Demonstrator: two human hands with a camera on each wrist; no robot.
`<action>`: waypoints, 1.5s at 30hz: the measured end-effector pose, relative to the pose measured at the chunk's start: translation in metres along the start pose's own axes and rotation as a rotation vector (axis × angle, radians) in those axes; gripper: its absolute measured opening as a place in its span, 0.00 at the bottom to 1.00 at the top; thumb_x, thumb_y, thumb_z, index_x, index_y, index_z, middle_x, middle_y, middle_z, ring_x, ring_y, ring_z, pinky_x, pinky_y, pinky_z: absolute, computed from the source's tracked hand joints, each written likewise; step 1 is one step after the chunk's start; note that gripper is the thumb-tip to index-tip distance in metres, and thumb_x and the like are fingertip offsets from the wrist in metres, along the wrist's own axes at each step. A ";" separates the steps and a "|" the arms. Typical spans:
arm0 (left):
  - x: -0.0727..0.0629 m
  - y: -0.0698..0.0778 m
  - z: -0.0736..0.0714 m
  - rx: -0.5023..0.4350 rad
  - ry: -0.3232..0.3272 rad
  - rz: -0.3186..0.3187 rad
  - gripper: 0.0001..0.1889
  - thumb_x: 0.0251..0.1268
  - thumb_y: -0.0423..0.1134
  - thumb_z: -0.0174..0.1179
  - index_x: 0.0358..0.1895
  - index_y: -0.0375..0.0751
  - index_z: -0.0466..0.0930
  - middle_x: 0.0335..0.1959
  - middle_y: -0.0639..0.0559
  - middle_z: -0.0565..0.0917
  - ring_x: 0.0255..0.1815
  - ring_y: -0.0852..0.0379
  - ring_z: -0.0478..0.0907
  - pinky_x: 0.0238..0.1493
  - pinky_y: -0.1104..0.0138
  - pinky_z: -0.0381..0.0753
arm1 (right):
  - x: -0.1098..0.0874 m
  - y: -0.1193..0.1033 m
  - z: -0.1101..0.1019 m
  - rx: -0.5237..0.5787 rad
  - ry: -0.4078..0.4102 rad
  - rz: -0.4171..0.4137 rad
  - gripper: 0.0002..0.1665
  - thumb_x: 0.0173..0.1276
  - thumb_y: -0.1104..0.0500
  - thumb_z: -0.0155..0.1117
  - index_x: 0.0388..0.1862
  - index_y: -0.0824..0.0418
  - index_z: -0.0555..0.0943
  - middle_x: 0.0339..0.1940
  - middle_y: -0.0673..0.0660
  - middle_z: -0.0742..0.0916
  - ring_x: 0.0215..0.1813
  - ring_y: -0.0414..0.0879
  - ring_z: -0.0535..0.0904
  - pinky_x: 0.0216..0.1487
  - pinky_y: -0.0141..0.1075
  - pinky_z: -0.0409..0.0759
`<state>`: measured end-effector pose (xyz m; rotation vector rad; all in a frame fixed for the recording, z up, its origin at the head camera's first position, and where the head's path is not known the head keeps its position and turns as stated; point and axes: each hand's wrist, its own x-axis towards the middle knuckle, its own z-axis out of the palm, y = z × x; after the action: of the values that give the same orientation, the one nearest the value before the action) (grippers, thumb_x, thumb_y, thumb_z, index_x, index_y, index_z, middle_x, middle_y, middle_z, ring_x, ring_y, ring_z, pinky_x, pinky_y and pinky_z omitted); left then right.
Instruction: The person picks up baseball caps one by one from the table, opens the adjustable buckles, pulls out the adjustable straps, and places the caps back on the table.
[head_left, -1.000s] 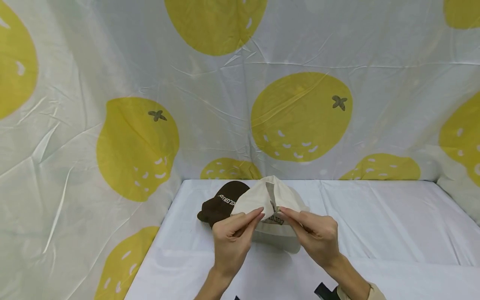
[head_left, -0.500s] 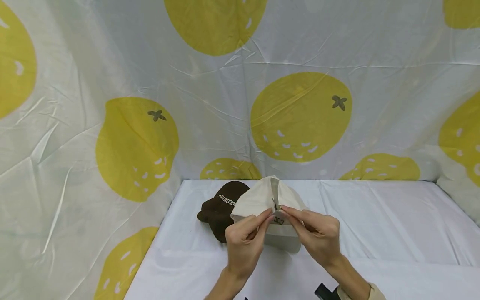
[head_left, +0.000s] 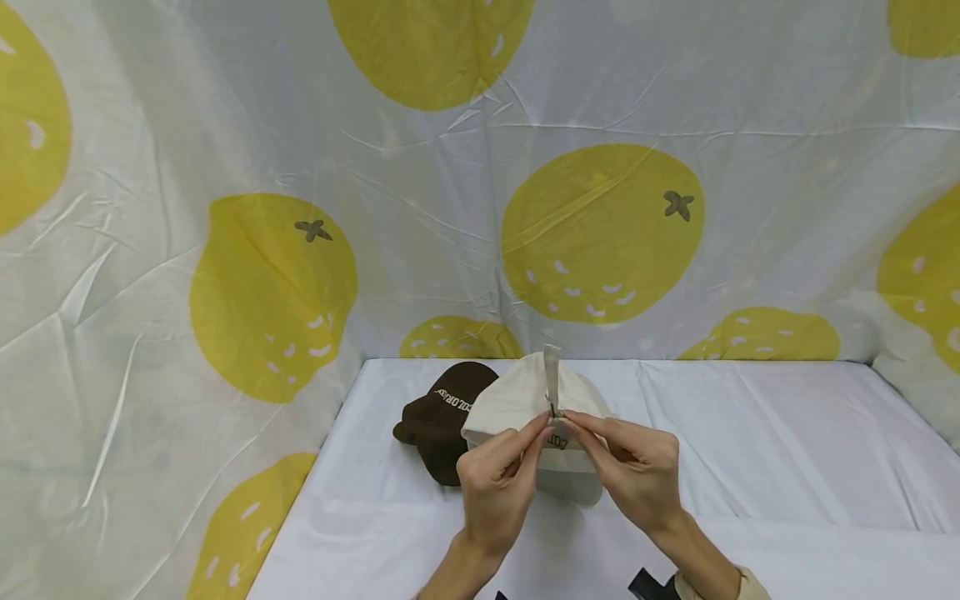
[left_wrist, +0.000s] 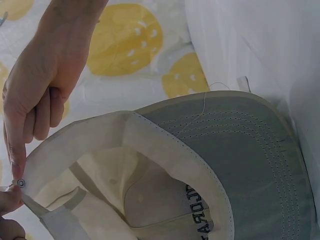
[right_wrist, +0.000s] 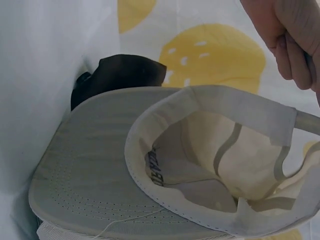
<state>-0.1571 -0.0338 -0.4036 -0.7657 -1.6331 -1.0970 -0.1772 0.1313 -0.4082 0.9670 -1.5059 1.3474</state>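
A cream baseball cap (head_left: 502, 404) with a grey-green under-brim (left_wrist: 240, 150) is held upright in front of me, its dark lettering showing upside down. My left hand (head_left: 498, 479) pinches its back band on the left, thumb against index finger. Close beside it, my right hand (head_left: 637, 471) pinches the band's other side, and the fingertips nearly meet. A grey strip (head_left: 552, 375) rises from between them past the crown. A small round metal fitting (left_wrist: 21, 183) shows at the pinching fingers in the left wrist view. Fingertips cover most of the join.
Left of the cream cap, a dark brown baseball cap (head_left: 442, 425) with white lettering lies on the white-covered table (head_left: 750, 450). A lemon-printed curtain (head_left: 420, 208) stands behind and at the left. A black object (head_left: 652, 583) sits at the right wrist.
My left hand has moved right until its fingertips nearly meet the right hand's, narrowing the band's gap. The grey strip now reaches above the crown. The right hand has barely moved.
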 end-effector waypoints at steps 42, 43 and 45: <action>-0.007 0.000 0.004 0.054 0.007 0.108 0.08 0.70 0.27 0.63 0.37 0.23 0.90 0.09 0.58 0.66 0.13 0.70 0.54 0.14 0.83 0.53 | 0.001 0.000 0.003 -0.084 0.060 -0.090 0.11 0.70 0.63 0.72 0.35 0.73 0.90 0.07 0.45 0.68 0.15 0.32 0.49 0.17 0.17 0.48; -0.007 0.000 0.004 0.055 0.006 0.104 0.08 0.70 0.27 0.63 0.37 0.23 0.90 0.09 0.58 0.66 0.12 0.70 0.54 0.14 0.83 0.53 | 0.001 0.000 0.003 -0.087 0.061 -0.088 0.11 0.70 0.63 0.72 0.35 0.73 0.90 0.07 0.45 0.68 0.15 0.32 0.49 0.17 0.17 0.48; -0.009 0.000 0.004 0.055 0.003 0.097 0.08 0.70 0.27 0.63 0.37 0.23 0.90 0.09 0.58 0.67 0.13 0.70 0.54 0.14 0.83 0.53 | 0.002 0.000 0.003 -0.089 0.064 -0.086 0.12 0.70 0.63 0.72 0.34 0.74 0.90 0.07 0.46 0.70 0.15 0.31 0.49 0.17 0.17 0.48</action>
<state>-0.1559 -0.0305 -0.4123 -0.7980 -1.6008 -0.9802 -0.1779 0.1286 -0.4066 0.9135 -1.4475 1.2293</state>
